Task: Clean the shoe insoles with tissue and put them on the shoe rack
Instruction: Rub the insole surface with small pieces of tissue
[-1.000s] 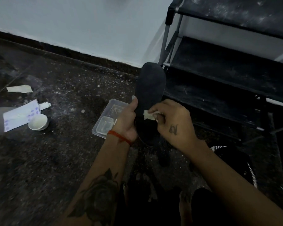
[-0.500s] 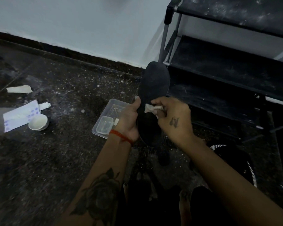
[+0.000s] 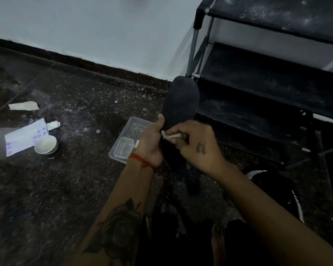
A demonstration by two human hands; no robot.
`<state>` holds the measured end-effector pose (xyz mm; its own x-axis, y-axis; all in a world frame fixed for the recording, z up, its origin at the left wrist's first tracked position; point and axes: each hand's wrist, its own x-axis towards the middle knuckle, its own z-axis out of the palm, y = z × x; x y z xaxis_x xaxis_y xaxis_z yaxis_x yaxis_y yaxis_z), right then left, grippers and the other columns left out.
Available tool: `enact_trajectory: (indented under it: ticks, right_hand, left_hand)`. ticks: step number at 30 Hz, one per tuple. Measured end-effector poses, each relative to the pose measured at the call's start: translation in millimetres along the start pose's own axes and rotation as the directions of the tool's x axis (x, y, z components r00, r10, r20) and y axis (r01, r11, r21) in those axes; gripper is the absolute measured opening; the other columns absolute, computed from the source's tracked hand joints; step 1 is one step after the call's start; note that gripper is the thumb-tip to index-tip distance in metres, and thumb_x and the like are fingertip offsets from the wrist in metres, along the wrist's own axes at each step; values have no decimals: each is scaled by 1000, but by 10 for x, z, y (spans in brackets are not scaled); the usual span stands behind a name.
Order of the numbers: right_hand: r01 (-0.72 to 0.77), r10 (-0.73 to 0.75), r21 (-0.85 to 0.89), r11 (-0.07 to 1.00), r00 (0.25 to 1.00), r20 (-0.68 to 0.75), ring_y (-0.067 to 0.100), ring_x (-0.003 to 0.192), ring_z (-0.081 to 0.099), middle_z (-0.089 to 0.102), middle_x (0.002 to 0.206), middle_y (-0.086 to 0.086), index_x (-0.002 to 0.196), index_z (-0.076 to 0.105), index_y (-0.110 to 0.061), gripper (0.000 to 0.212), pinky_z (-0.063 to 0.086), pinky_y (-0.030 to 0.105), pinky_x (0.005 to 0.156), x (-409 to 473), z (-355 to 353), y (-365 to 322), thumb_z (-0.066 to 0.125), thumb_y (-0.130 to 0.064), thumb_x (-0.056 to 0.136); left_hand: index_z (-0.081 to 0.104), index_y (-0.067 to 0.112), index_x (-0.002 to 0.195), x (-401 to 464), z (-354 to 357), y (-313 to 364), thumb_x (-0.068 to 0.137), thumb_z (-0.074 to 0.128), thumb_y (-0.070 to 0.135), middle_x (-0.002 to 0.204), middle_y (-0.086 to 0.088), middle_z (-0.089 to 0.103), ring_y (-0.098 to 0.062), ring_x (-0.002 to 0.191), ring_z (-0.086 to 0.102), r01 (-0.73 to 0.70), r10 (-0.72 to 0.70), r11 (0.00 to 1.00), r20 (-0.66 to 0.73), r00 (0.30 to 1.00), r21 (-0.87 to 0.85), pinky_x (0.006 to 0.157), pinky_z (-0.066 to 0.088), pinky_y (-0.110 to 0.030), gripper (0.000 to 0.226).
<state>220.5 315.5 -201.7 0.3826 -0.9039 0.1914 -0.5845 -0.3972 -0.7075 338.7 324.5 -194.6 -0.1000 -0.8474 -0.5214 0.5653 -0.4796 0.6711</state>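
**A:** Where's the insole (image 3: 182,98) right now, and how are you holding it?

**B:** You've got it up off the floor, between your two hands, in front of the shoe rack (image 3: 267,77). Your left hand (image 3: 151,140) grips its left edge near the middle, thumb lying up along the face. The fingers behind it are hidden, so how they sit I can't tell.

**A:** And the other hand?

**B:** Your right hand (image 3: 197,145) has its fingers curled, pinching a wadded tissue (image 3: 170,135) against the insole's face, just beside your left thumb.

**A:** Which way does the insole run?

**B:** Its long axis runs near to far, leaning slightly right. The rounded end points away from you, toward the rack's near-left leg; the other end drops behind your hands. So the unwiped length I'd judge lies straight beyond your right fingertips, and a stroke would follow that axis away from you.

**A:** Which hand suits the rack?

**B:** The right is nearer; the shelves sit to the right and far. That step looks not yet due.
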Motion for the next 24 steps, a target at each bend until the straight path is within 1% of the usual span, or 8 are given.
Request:
enact_trajectory:
  ticks: [3, 7, 10, 14, 17, 21, 22, 24]
  right_hand:
    - [40, -46, 40, 998, 983, 175, 1, 73, 58, 66, 87, -3, 90, 73, -18, 21, 44, 6, 67, -2, -73, -1, 68, -3, 76]
    - [8, -12, -74, 997, 999, -52, 10, 79, 59, 68, 88, 4, 87, 74, -17, 20, 40, 5, 65, 45, -169, 133, 66, -2, 76]
    - [-50, 36, -89, 995, 987, -154, 5, 80, 53, 67, 91, 4, 90, 73, -16, 23, 35, -4, 68, 44, -98, 147, 64, 1, 77]
    - [-1, 2, -13, 1000, 999, 47, -2, 73, 52, 65, 87, -2, 90, 73, -17, 20, 38, 1, 67, 25, -64, 76, 67, -3, 77]
    - [-96, 63, 154, 983, 977, 205, -4, 63, 56, 65, 77, -11, 85, 73, -21, 17, 40, 6, 60, 46, -202, 48, 70, -7, 77]
    - [-246, 304, 445, 861, 951, -62, 6, 74, 64, 69, 79, -6, 75, 69, -29, 24, 53, 25, 65, 134, -305, 178, 68, -5, 77]
    - [-289, 359, 461, 839, 931, -70, 13, 79, 66, 70, 83, -1, 76, 69, -28, 22, 56, 32, 71, 149, -297, 232, 68, -6, 78]
    - [-410, 455, 481, 775, 890, 26, 21, 87, 66, 70, 91, 6, 77, 68, -26, 19, 56, 37, 79, 146, -239, 343, 67, -8, 80]
  left_hand:
    - [40, -3, 138, 43, -55, -7, 103, 22, 39, 101, -12, 65, -24, 86, 63, -14, 14, 999, -13, 1000, 39, 67, 57, -27, 58]
    - [38, -12, 135, 29, -27, -26, 104, 19, 32, 73, -8, 73, -17, 63, 70, -81, 79, 990, 26, 997, 114, 58, 58, -24, 57]
    - [37, -14, 134, 29, -19, -32, 104, 19, 30, 69, -7, 73, -16, 60, 70, -114, 108, 989, 71, 992, 92, 56, 58, -23, 56]
    - [36, -14, 135, 77, -73, -43, 104, 22, 30, 72, -10, 72, -19, 61, 70, -90, 88, 996, 89, 992, 20, 58, 58, -25, 56]
    - [34, -10, 138, 119, -95, -49, 104, 23, 24, 91, -14, 71, -21, 73, 70, -103, 107, 994, 106, 989, -41, 64, 59, -28, 50]
    - [32, 3, 144, 253, -135, -100, 103, 24, 15, 136, -20, 49, -34, 113, 55, -157, 165, 984, 99, 981, -84, 97, 49, -46, 43]
    - [33, 4, 143, 271, -135, -121, 103, 24, 13, 139, -20, 47, -33, 115, 53, -164, 170, 983, 77, 982, -78, 100, 45, -48, 43]
    - [36, 6, 142, 306, -149, -171, 102, 25, 11, 134, -16, 51, -24, 103, 58, -173, 175, 983, 34, 984, -59, 91, 49, -37, 42]
